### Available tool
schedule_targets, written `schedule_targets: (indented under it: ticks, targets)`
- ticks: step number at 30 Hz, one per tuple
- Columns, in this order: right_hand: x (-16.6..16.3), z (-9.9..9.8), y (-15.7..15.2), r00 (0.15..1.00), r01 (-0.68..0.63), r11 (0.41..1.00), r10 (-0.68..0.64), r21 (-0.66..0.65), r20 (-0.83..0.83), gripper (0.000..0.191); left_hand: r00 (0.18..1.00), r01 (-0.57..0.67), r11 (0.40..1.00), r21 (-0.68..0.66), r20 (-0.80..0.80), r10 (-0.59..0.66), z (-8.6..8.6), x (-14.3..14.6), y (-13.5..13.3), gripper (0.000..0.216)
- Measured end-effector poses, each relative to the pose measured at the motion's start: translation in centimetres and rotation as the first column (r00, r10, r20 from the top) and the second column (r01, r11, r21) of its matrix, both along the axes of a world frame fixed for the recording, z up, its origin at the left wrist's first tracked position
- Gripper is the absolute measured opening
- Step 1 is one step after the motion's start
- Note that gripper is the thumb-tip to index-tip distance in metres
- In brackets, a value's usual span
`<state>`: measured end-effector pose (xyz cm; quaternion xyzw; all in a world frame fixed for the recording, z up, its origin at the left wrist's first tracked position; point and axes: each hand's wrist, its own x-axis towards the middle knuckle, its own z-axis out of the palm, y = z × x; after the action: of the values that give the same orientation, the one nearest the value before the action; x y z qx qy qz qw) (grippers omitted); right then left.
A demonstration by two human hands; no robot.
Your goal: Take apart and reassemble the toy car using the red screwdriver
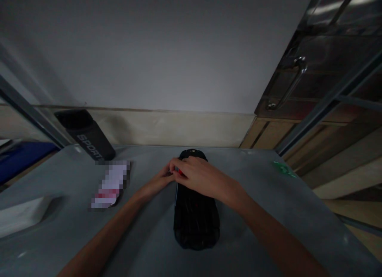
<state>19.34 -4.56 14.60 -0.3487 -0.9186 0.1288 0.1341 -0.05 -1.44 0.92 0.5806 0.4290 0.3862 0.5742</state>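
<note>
A long black case (pixel 195 213) lies lengthwise in the middle of the grey table (pixel 253 229). My right hand (pixel 198 177) rests across its upper part, fingers curled and pinched at the case's left edge around a small red bit (pixel 180 171) that I cannot make out clearly. My left hand (pixel 159 181) reaches in from the left and meets the same spot, its fingertips pressed together against the case's edge. What the left fingers grip is hidden behind the right hand.
A dark bottle (pixel 88 138) marked "SPORT" stands at the back left. A blurred-out card or packet (pixel 110 184) lies beside it. A pale block (pixel 24 215) sits at the left edge, a green mark (pixel 283 168) at the right. Metal frame bars and a door handle rise on the right.
</note>
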Motion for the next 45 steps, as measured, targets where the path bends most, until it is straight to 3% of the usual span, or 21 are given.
schedule_targets:
  ticks: [9, 15, 25, 33, 37, 40, 45]
  targets:
    - [0.1, 0.0, 0.0, 0.999, -0.020, 1.000, 0.019, -0.024, -0.036, 0.014, 1.000, -0.009, 1.000, -0.009, -0.017, 0.009, 0.3, 0.0, -0.2, 0.035]
    - [0.3, -0.1, 0.2, 0.999, -0.037, 0.998, 0.035, -0.054, -0.028, 0.013, 0.999, 0.036, 0.998, 0.054, -0.030, -0.034, -0.7, -0.4, 0.3, 0.033]
    - [0.0, 0.3, -0.4, 1.000, 0.016, 1.000, -0.016, 0.014, 0.026, 0.018, 0.999, 0.029, 0.997, 0.071, -0.027, -0.027, -1.2, -0.6, 0.5, 0.046]
    - [0.1, 0.0, 0.1, 0.998, -0.051, 0.999, 0.051, -0.003, -0.021, 0.012, 1.000, 0.003, 1.000, 0.005, -0.003, -0.003, -0.8, -0.4, 0.2, 0.037]
    - [0.1, 0.0, -0.1, 1.000, 0.015, 0.999, -0.014, 0.040, -0.009, 0.010, 1.000, 0.022, 1.000, 0.017, 0.020, -0.022, -1.2, -0.5, 0.3, 0.051]
    - [0.1, 0.0, -0.2, 0.997, 0.059, 0.998, -0.061, 0.038, 0.053, 0.019, 1.000, 0.029, 0.999, 0.040, 0.002, -0.030, -1.3, -0.6, 0.4, 0.064]
    - [0.4, 0.1, -0.1, 0.998, -0.056, 0.998, 0.056, -0.023, -0.011, 0.012, 0.999, 0.030, 0.998, 0.052, 0.026, -0.031, -1.2, -0.6, 0.5, 0.063]
